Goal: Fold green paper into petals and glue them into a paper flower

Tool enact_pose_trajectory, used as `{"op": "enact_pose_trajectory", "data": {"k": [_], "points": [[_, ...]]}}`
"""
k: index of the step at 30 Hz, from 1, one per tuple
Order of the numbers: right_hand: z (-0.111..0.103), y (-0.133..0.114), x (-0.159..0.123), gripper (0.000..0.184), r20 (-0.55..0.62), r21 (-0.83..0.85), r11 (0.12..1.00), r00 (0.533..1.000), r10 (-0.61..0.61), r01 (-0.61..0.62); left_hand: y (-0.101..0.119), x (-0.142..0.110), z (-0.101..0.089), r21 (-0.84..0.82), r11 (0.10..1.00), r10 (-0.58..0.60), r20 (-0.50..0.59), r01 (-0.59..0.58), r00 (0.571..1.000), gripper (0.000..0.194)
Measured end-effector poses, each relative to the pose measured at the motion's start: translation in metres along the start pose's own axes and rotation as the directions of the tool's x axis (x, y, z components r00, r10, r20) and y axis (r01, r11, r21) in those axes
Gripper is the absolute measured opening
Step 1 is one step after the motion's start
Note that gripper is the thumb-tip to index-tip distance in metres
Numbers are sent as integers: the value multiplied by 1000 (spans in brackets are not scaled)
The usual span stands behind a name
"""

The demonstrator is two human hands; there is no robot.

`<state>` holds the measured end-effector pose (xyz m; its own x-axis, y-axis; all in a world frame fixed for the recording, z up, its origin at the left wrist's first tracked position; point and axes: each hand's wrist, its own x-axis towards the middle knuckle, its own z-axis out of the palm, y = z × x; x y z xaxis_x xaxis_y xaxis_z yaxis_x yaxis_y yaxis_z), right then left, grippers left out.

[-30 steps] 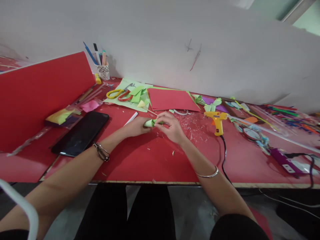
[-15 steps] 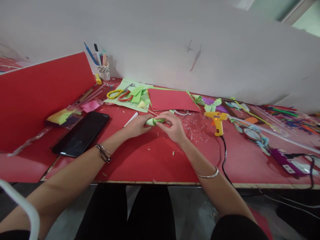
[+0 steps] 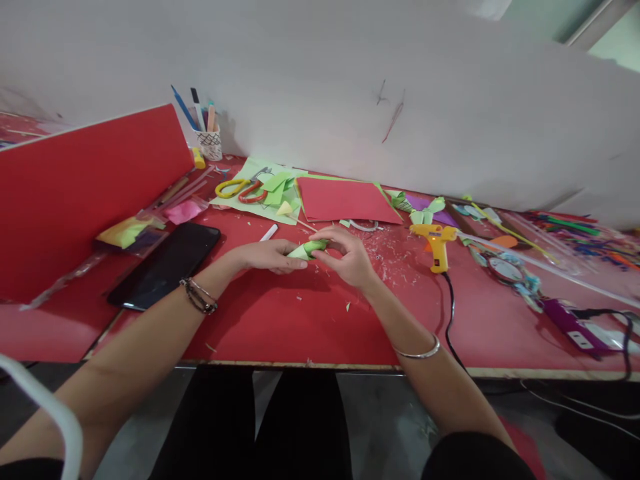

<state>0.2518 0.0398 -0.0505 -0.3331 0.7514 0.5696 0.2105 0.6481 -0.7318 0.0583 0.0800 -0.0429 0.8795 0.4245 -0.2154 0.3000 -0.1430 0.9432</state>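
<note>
Between my hands, above the red table (image 3: 310, 313), is a rolled green paper piece (image 3: 303, 252), pale at its left end and brighter green at its right. My left hand (image 3: 273, 256) grips the pale end, thumb along the near side. The fingers and thumb of my right hand (image 3: 349, 257) close round the brighter end, hiding part of it. Just beyond lie a thin stick with a pale yellow paper tip (image 3: 285, 209) and a white pen-like stick (image 3: 269, 233), partly hidden by my left hand.
A yellow glue gun (image 3: 434, 244) with a black cord stands right of my hands. Behind are red paper sheets (image 3: 350, 200) and yellow-handled scissors (image 3: 233, 189). A black phone (image 3: 165, 267) lies left, near a pen cup (image 3: 209, 143). A purple power strip (image 3: 570, 325) sits at the right.
My left hand has turned and shifted slightly left and down, its thumb now lying along the roll. More of the green paper shows. My right hand keeps its hold.
</note>
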Motion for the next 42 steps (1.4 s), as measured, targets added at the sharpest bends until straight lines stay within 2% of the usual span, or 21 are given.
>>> {"op": "enact_pose_trajectory", "data": {"k": [4, 9, 17, 22, 27, 34, 40, 42], "points": [[-2, 0, 1, 17, -10, -44, 999, 1000, -18, 18, -1, -1, -1, 35, 997, -59, -78, 62, 995, 33], [-4, -1, 1, 15, -9, -82, 997, 1000, -8, 7, -1, -3, -2, 19, 998, -55, -75, 56, 996, 33], [-4, 3, 0, 21, -63, -59, 996, 996, 63, -66, -3, 2, 0, 159, 984, -41, -216, 77, 976, 31], [-2, 9, 0, 20, -133, -89, 989, 986, 101, -114, -5, 8, 5, 225, 972, 13, -336, 67, 942, 22], [-2, 11, 1, 17, -157, -115, 986, 982, 101, -119, -5, 11, 8, 272, 961, 68, -389, 44, 919, 22], [1, 10, 0, 16, -164, -97, 991, 983, 77, -94, -10, 16, 5, 495, 867, 203, -456, 57, 867, 26], [2, 10, 0, 13, -199, -97, 990, 976, 85, -106, -13, 20, 8, 507, 860, 219, -471, 59, 855, 27], [3, 10, 0, 12, -199, -105, 989, 977, 83, -105, -13, 19, 8, 489, 870, 198, -458, 60, 867, 28]]}}
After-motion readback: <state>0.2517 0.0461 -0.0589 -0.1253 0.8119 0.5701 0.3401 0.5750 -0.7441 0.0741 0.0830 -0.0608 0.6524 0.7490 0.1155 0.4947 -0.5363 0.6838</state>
